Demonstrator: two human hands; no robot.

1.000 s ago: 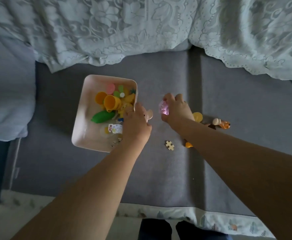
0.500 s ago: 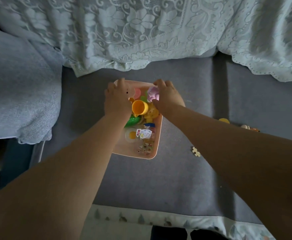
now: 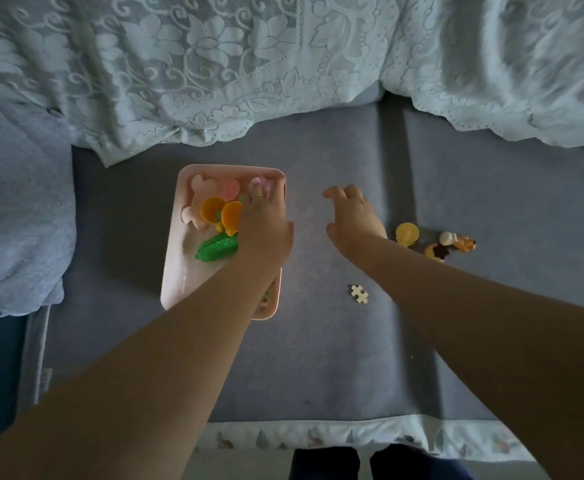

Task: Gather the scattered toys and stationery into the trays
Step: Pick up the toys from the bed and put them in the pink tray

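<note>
The tray (image 3: 172, 271) looks like smooth pink plastic with a faint sheen. At its 12 o'clock hangs lace cloth (image 3: 214, 64), openwork and floral. The grey bed sheet (image 3: 318, 358) is matt woven fabric. At the tray's 3 o'clock, the puzzle piece (image 3: 359, 293) looks like matt card.

Both forearms bare up to the frame edge, no sleeves, no watch or bracelet in view. Left hand (image 3: 266, 230) has a thin gold-coloured ring (image 3: 258, 195) on one finger; right hand (image 3: 354, 216) bare, no rings seen. Bottom centre: dark navy trouser legs (image 3: 325, 462), two of them with a narrow gap between.
</note>
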